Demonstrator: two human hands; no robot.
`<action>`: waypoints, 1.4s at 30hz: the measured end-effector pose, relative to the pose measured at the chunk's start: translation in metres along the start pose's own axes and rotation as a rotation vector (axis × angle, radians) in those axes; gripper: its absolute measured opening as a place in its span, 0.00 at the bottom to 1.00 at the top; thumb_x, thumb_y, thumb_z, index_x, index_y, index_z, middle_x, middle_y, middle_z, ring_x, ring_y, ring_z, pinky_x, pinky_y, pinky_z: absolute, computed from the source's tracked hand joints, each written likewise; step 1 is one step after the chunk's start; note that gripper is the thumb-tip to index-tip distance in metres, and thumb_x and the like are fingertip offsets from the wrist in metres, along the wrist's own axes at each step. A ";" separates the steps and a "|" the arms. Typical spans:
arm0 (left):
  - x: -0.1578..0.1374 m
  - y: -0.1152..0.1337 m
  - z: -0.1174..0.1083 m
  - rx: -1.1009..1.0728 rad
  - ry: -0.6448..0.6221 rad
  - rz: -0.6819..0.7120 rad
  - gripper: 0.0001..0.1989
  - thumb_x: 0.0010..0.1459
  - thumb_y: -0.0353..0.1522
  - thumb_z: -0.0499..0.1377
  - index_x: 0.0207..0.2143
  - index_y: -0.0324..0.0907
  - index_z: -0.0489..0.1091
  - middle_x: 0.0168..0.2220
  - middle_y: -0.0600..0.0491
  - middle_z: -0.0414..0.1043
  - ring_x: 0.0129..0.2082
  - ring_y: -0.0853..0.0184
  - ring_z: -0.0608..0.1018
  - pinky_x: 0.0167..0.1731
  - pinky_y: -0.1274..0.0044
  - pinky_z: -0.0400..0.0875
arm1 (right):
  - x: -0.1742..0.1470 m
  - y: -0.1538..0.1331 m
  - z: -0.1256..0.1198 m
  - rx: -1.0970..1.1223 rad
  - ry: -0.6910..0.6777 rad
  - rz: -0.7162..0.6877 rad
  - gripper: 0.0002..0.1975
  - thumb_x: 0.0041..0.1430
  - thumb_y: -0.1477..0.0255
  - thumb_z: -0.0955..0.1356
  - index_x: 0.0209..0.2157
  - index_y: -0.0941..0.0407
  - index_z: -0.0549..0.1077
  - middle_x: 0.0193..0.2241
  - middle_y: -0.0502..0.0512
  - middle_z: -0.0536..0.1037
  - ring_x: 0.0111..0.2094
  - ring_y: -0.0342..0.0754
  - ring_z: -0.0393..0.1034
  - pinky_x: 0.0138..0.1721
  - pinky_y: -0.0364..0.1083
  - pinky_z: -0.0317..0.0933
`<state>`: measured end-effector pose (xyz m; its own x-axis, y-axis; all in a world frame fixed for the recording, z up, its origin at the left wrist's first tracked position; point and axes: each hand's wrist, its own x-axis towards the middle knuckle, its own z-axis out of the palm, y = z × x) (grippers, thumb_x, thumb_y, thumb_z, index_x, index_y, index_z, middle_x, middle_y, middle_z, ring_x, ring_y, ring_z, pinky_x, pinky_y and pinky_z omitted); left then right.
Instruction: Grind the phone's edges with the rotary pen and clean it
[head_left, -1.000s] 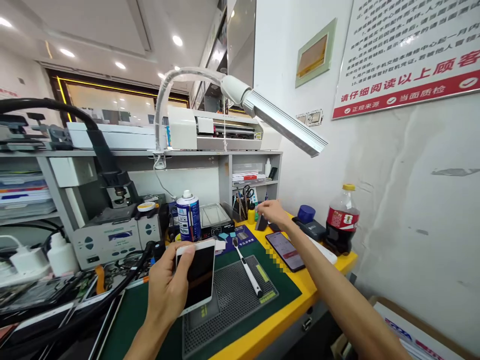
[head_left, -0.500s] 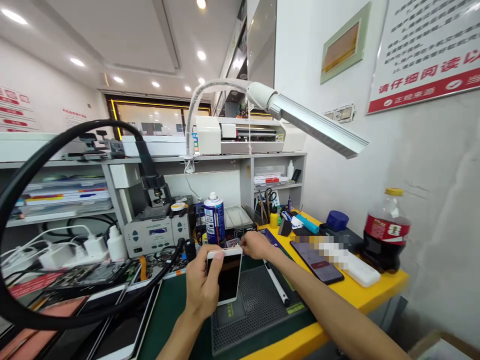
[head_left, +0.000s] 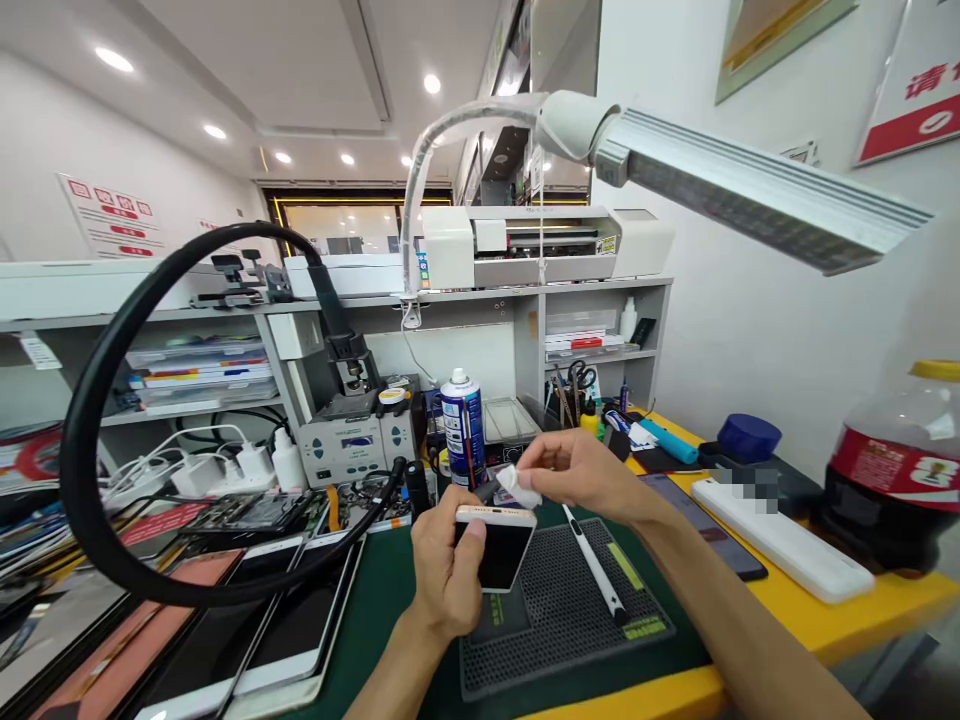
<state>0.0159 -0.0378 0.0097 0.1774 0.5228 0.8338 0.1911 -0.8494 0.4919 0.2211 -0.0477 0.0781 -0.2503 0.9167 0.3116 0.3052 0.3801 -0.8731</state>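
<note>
My left hand (head_left: 444, 565) is closed round a white-framed smartphone (head_left: 504, 555), with the thumb across its dark front. The phone is tilted, its narrow end with the port facing up, above a dark ribbed work mat (head_left: 555, 640). Just beyond that end, my right hand (head_left: 581, 475) pinches a small crumpled white wad (head_left: 517, 486) that looks like tissue or cotton. Whether the wad touches the phone I cannot tell. A white pen-shaped tool (head_left: 596, 570) lies across the mat, below my right wrist.
Behind the hands stand a blue spray can (head_left: 463, 430) and a grey soldering station (head_left: 352, 445). A black hose (head_left: 71, 480) loops at left above several phones and tablets (head_left: 292, 620). On the right are a white power bank-like block (head_left: 784, 540) and a cola bottle (head_left: 889, 480). A lamp (head_left: 742, 185) hangs overhead.
The white wad now shows in my right hand, which has come closer to the phone's upper end. The phone is tilted more, showing its port edge. The camera view has shifted and moved nearer.
</note>
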 end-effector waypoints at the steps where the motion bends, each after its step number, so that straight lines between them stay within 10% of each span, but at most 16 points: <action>1: -0.001 0.000 0.000 0.006 0.001 0.011 0.12 0.67 0.36 0.48 0.29 0.45 0.63 0.20 0.58 0.61 0.18 0.68 0.65 0.22 0.75 0.56 | -0.004 -0.004 0.004 0.037 -0.039 -0.014 0.10 0.56 0.63 0.74 0.32 0.57 0.79 0.24 0.50 0.77 0.23 0.42 0.67 0.25 0.41 0.60; 14: -0.003 0.008 0.005 0.015 0.053 0.179 0.08 0.58 0.30 0.49 0.26 0.46 0.53 0.21 0.59 0.52 0.17 0.68 0.58 0.21 0.73 0.49 | -0.010 -0.025 0.047 0.100 -0.084 0.024 0.08 0.54 0.66 0.76 0.27 0.54 0.76 0.27 0.50 0.77 0.29 0.46 0.68 0.30 0.43 0.62; 21: -0.007 0.006 0.007 -0.095 0.038 0.126 0.05 0.56 0.29 0.46 0.27 0.46 0.55 0.22 0.58 0.55 0.18 0.68 0.61 0.22 0.73 0.52 | -0.019 -0.033 0.019 0.079 -0.319 0.165 0.11 0.53 0.66 0.76 0.26 0.56 0.73 0.23 0.49 0.74 0.24 0.43 0.63 0.25 0.42 0.54; 42: 0.000 0.020 0.007 -0.134 0.023 0.251 0.08 0.47 0.28 0.51 0.24 0.45 0.51 0.20 0.60 0.49 0.18 0.71 0.55 0.20 0.74 0.49 | -0.018 -0.028 0.046 0.378 -0.242 0.191 0.13 0.46 0.73 0.78 0.25 0.58 0.71 0.19 0.46 0.72 0.20 0.38 0.61 0.19 0.37 0.53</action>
<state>0.0267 -0.0543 0.0180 0.1813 0.2942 0.9384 0.0142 -0.9549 0.2966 0.1747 -0.0800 0.0797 -0.4423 0.8937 0.0754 0.0231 0.0954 -0.9952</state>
